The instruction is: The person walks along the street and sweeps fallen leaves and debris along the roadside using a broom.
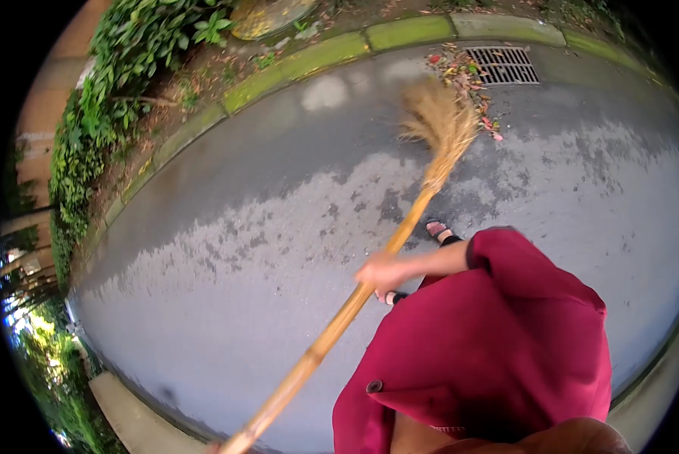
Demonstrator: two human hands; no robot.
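Observation:
My right hand [385, 272] is closed around the middle of a long broom's bamboo handle [317, 352]. The broom's straw bristles [441, 117] are blurred and spread over the pavement, beside a heap of fallen leaves [464, 76]. At the lower edge of the view, only a sliver of my left hand [214, 448] shows, at the upper end of the handle; most of its fingers are cut off. A dark red sleeve [506, 253] covers my right upper arm.
A slotted drain grate [503, 65] lies by the leaves, against the mossy kerb [309, 60]. Green shrubs [139, 45] grow beyond it. Damp grey pavement [226, 234] stretches around my sandalled feet [438, 228]. Another kerb [135, 412] runs along the lower left.

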